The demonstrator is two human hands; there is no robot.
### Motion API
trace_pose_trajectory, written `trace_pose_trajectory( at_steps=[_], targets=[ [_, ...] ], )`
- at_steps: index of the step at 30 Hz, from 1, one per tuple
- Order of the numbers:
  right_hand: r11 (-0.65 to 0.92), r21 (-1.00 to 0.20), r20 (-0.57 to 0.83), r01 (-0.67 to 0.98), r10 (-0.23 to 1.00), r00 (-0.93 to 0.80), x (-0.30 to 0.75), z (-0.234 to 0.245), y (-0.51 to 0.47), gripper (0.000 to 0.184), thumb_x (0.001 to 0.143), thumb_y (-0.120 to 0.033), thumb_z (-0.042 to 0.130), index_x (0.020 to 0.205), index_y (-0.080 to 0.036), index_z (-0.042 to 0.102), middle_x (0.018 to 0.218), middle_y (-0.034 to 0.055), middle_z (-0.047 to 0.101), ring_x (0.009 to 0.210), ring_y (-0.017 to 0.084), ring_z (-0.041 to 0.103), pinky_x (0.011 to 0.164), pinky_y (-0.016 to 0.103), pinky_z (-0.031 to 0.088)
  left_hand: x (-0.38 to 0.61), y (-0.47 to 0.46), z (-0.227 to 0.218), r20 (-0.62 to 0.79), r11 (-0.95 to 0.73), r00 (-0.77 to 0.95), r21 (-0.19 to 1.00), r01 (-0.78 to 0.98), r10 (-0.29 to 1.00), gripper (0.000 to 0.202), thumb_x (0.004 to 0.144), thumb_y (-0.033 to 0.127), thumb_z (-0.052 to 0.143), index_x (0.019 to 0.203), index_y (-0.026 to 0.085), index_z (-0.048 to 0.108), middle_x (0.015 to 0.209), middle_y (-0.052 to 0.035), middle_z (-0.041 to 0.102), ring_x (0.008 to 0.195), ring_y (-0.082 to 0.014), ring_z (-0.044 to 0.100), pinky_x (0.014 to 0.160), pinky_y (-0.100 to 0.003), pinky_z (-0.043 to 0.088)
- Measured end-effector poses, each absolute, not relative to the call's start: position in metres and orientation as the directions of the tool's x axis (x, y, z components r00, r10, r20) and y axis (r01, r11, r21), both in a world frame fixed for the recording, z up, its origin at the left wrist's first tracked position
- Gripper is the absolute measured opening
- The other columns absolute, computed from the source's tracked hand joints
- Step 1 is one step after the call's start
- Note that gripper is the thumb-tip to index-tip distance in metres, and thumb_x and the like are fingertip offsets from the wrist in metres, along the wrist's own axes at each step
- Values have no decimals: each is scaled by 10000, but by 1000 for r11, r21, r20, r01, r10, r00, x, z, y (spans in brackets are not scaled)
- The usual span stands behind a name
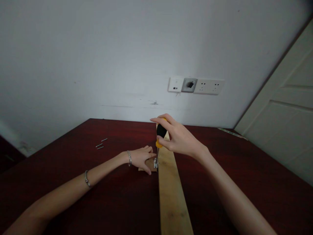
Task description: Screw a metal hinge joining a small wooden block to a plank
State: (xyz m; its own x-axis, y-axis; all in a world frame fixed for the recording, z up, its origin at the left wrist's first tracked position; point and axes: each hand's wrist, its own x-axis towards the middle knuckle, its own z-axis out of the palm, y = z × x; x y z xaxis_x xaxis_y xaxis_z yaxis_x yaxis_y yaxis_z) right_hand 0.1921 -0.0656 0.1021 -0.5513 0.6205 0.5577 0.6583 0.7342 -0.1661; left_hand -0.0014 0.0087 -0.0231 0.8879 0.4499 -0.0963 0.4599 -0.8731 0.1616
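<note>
The right hand [179,137], just right of the middle of the frame, grips a screwdriver [161,131] by its yellow and black handle. The thumb is on the near side of the handle and the fingers reach over its top, the index finger stretched out toward the left. The screwdriver leans slightly, its shaft running down to a small metal hinge [155,163] near the centre of the frame; whether the tip is seated in a screw is too small to tell.

The left hand [141,157], left of centre, lies on a small piece of wood [150,165], its fingers spread and its thumb apart from them along the near side. The hinge sits on the right end of this piece, against the left edge of a long board [172,195]. The board runs from the middle of the frame down to the bottom edge. One bracelet [129,158] circles the left wrist and another bracelet [87,179] sits farther up the forearm.

Three loose screws [99,145] lie near one another on the dark red table [110,199], left of the left hand. Behind the table is a pale wall [97,65] with a row of sockets [207,86] right of centre. A white door [288,98] stands at the right edge.
</note>
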Motion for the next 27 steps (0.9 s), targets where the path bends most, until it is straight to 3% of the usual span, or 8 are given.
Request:
trace_pose_trajectory(
  at_steps=[6, 11, 17, 22, 27],
  targets=[
    [753, -175, 579, 634, 600, -552, 192, 100, -64, 372, 849, -296, 500, 1215, -226, 491, 1128, 83, 525, 775, 152, 559, 677, 295, 474, -2, 5, -21, -139, -847, 867, 188, 498, 479, 799, 610, 604, 704, 1237, 144, 521, 1081, -105, 476, 992, -272, 428, 895, -350, 376],
    [790, -201, 588, 579, 570, -574, 191, 103, -68, 515, 788, -212, 514, 1292, -219, 410, 1185, 100, 491, 812, 159, 546, 690, 300, 477, -3, 6, -23, -136, -844, 870, 213, 492, 473, 845, 609, 625, 690, 1276, 148, 489, 1121, -116, 465, 1035, -285, 416, 925, -366, 357],
    [740, -157, 568, 654, 609, -554, 191, 104, -70, 394, 860, -356, 489, 1221, -199, 486, 965, 66, 559, 763, 160, 537, 722, 309, 451, -5, 8, -26, -117, -841, 878, 251, 479, 465, 830, 616, 636, 674, 1284, 186, 475, 1151, -101, 460, 1057, -286, 409, 916, -361, 353],
    [761, -152, 592, 631, 581, -558, 190, 103, -70, 402, 848, -263, 481, 1244, -189, 469, 963, 61, 529, 693, 128, 503, 673, 278, 440, -5, 7, -25, -129, -839, 876, 250, 483, 466, 835, 623, 628, 675, 1297, 184, 462, 1173, -104, 448, 1069, -284, 400, 907, -354, 363],
    [779, -189, 659, 598, 552, -511, 189, 102, -67, 451, 791, -245, 520, 1235, -185, 460, 961, 63, 522, 750, 154, 516, 692, 306, 458, -4, 6, -24, -136, -834, 866, 233, 500, 482, 839, 609, 626, 687, 1286, 177, 475, 1157, -104, 449, 1059, -282, 401, 906, -355, 366]
  ],
)
